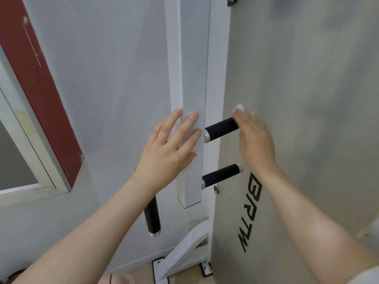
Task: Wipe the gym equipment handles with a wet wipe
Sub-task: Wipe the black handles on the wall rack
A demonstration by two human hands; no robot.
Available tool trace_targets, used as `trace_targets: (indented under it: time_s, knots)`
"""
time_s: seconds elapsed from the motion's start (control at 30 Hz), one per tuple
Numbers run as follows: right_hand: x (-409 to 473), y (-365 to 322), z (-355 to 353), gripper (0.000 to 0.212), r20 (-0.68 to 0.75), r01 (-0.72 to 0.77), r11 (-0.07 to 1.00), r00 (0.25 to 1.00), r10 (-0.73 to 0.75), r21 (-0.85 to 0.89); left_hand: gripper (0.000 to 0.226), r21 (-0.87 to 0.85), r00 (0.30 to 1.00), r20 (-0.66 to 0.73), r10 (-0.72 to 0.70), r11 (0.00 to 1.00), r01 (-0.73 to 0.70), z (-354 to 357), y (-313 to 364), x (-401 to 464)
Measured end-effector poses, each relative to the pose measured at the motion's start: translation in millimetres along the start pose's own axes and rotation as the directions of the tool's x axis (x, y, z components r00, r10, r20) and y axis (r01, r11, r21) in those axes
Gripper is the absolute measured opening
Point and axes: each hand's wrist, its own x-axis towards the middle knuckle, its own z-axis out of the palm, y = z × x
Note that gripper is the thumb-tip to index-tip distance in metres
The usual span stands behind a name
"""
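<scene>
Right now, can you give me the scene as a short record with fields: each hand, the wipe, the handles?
left hand: flat on the white post, fingers spread
right hand: over the outer end of the upper handle
wipe: white, showing above the right fingers
lower handle: untouched
third handle: hanging left of the post, untouched

A red-framed window (30, 111) sits left; lettered grey panel (297, 99) stands right.

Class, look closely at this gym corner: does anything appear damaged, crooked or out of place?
Yes: the dark red panel at the left shows pale scuffs and chipped paint along its edges. The white post and black handles look intact.
</scene>
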Motion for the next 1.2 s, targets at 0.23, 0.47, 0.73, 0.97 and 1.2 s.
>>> trace_targets:
  time_s: [0.23, 0.47, 0.73, 0.97, 1.2]
  knots:
    - [-12.4, -25.4, 22.2, 0.049, -0.032, 0.195, 0.979, 0.981, -0.193, 0.063, 0.024, -0.020, 0.998, -0.063, -0.025, 1.000, 0.023, 7.7, 4.1, 6.6]
    - [-4.1, -15.8, 11.3, 0.045, -0.114, -0.227, 0.958, 0.962, 0.249, 0.176, 0.024, -0.035, 0.997, -0.082, -0.016, 0.999, 0.013, 10.4, 2.9, 3.6]
    - [-4.5, -14.9, 13.2, 0.042, -0.173, -0.131, 0.982, 0.973, 0.154, 0.140, 0.026, -0.089, 0.993, -0.098, -0.067, 0.994, 0.059, 13.7, 12.1, 2.6]
    - [-9.0, -28.7, 13.1, 0.042, -0.214, 0.012, 0.993, 0.977, 0.013, 0.116, 0.027, -0.112, 0.994, -0.092, -0.055, 0.993, 0.045, 14.4, 12.7, 1.9]
    - [-18.4, -42.7, 14.0, 0.030, 0.110, -0.652, 0.284, 0.495, 0.862, 0.703, 0.027, -0.104, 0.997, -0.053, -0.051, 0.993, 0.046, 10.6, 12.3, -1.1]
